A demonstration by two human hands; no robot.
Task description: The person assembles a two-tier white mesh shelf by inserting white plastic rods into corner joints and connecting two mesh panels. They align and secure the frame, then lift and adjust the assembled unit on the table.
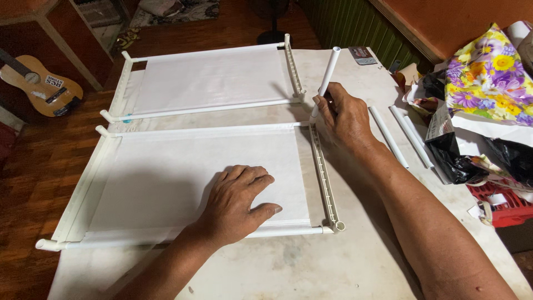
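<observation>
**One head-worn view, looking down over the bench**

A single camera sat on the person's head and faced forward and down across the bench [311, 261]. It was close, within arm's reach; both forearms entered from the lower edge. Wooden floor [39, 166] showed at left and beyond. No second view existed to share any part.

Frame [325, 178] and tube [327, 75]: smooth white plastic. Panel [183, 172]: matt white cloth. Table [311, 261]: stained matt top. Floor [33, 166]: glossy wood.
</observation>
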